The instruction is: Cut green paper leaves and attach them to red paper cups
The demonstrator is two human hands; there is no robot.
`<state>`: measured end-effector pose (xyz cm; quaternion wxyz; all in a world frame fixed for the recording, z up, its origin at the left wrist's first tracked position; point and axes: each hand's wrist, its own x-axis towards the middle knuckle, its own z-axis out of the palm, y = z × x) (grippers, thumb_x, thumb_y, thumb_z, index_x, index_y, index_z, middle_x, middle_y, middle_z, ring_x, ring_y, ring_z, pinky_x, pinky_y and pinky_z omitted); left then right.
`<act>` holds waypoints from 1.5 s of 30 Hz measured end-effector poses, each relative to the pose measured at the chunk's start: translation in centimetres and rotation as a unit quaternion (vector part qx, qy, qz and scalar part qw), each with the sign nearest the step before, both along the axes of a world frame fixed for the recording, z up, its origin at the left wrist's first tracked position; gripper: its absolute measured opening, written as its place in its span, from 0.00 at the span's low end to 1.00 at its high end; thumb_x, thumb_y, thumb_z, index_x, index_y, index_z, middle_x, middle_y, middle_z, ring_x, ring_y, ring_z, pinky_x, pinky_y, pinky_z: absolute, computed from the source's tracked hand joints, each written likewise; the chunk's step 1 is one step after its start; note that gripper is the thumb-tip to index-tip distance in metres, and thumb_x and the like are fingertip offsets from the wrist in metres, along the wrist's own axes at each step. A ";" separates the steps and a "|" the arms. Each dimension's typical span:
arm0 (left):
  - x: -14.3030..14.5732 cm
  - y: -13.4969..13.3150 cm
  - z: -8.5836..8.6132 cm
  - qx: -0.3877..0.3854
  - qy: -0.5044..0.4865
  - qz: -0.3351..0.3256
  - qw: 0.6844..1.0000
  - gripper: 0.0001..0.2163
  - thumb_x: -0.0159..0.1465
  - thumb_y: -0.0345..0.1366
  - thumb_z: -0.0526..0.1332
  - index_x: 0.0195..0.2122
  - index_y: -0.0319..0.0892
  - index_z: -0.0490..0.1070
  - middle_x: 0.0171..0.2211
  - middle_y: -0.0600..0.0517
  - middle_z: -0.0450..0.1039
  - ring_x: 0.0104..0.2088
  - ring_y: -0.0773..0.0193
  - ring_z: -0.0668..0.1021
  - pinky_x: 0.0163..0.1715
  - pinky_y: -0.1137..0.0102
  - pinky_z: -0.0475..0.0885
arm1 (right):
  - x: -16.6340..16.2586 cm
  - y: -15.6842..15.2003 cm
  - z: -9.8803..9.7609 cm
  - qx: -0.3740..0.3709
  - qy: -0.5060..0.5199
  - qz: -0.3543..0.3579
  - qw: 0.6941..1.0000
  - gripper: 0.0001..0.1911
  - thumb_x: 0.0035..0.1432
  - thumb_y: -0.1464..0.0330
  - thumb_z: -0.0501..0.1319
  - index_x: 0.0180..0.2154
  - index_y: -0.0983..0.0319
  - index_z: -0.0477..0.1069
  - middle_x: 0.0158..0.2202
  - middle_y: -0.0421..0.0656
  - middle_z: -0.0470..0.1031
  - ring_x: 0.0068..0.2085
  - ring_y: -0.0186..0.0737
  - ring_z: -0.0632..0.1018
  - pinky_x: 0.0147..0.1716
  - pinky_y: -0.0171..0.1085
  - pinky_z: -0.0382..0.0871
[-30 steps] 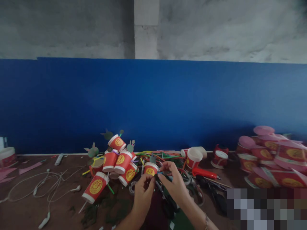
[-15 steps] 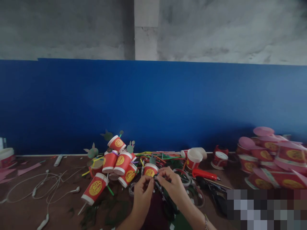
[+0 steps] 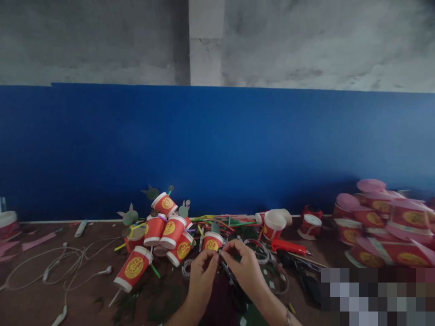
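My left hand (image 3: 202, 274) and my right hand (image 3: 242, 262) meet at the fingertips over the table, each closed in a pinch. Between them is a small dark piece, mostly hidden by the fingers, whose kind I cannot make out. Just behind the fingertips stands a red paper cup (image 3: 212, 242) with a yellow emblem and a yellow straw. Beneath my right hand lies a dark tool (image 3: 234, 281) with a shiny metal part, partly covered. A roll of clear tape (image 3: 186, 269) rests beside my left hand.
Decorated paper cups (image 3: 174, 231) are piled at left, near white earphones (image 3: 108, 270). Coloured straws (image 3: 226, 222) lie along the blue panel (image 3: 217, 149). To the right are a white-rimmed cup (image 3: 274, 224), a red-handled tool (image 3: 288, 246) and cups with pink paper (image 3: 371, 185).
Both hands stay pinched together, with the fingers shifting only slightly. The whole view has moved a little; the cups and tools on the table lie as before.
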<state>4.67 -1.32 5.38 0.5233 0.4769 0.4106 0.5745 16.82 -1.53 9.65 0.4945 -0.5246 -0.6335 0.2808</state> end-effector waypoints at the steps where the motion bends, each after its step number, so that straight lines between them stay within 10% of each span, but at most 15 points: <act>1: 0.0 0.0 0.0 -0.004 -0.012 -0.008 1.000 0.17 0.52 0.49 0.63 0.26 0.39 0.68 0.19 0.57 0.62 0.20 0.72 0.62 0.20 0.77 0.57 | 0.0 0.0 0.0 0.001 -0.001 -0.002 1.000 0.04 0.50 0.69 0.58 0.25 0.62 0.68 0.23 0.39 0.72 0.27 0.37 0.72 0.28 0.33 0.66; 8: -0.1 0.2 0.1 -0.007 -0.024 -0.053 0.998 0.17 0.54 0.50 0.61 0.23 0.41 0.62 0.16 0.61 0.54 0.17 0.74 0.57 0.17 0.77 0.52 | 0.2 0.1 0.1 -0.012 0.005 0.036 0.999 0.01 0.47 0.71 0.58 0.26 0.62 0.68 0.22 0.37 0.70 0.26 0.36 0.71 0.27 0.32 0.64; 12: -0.3 0.5 0.2 0.052 0.052 -0.044 0.996 0.16 0.56 0.48 0.59 0.24 0.40 0.65 0.20 0.57 0.59 0.23 0.70 0.62 0.23 0.76 0.58 | 0.4 0.4 0.0 -0.036 0.045 0.048 0.997 0.15 0.43 0.73 0.59 0.38 0.62 0.67 0.20 0.33 0.67 0.24 0.34 0.69 0.26 0.31 0.64; 18: -0.5 0.5 0.3 0.070 0.091 -0.051 0.992 0.15 0.58 0.48 0.57 0.24 0.40 0.65 0.22 0.56 0.60 0.25 0.68 0.62 0.25 0.75 0.59 | 0.6 0.6 -0.3 -0.088 0.042 0.069 0.993 0.08 0.46 0.66 0.58 0.20 0.63 0.66 0.17 0.35 0.64 0.22 0.32 0.65 0.22 0.30 0.58; 29: -0.4 0.3 0.5 0.038 0.048 -0.045 0.997 0.14 0.52 0.46 0.62 0.23 0.39 0.66 0.20 0.56 0.62 0.23 0.69 0.64 0.24 0.75 0.59 | 0.7 0.9 -0.7 -0.064 0.024 0.057 0.996 0.11 0.51 0.65 0.56 0.20 0.63 0.64 0.18 0.34 0.60 0.22 0.31 0.61 0.21 0.30 0.54; 45: -0.7 0.4 0.5 0.117 0.149 0.007 0.982 0.11 0.59 0.42 0.57 0.27 0.40 0.68 0.23 0.54 0.66 0.24 0.67 0.67 0.24 0.75 0.60 | 0.3 -0.8 0.1 0.146 -0.268 -0.019 0.952 0.08 0.56 0.73 0.56 0.31 0.58 0.73 0.33 0.43 0.76 0.36 0.43 0.73 0.38 0.41 0.60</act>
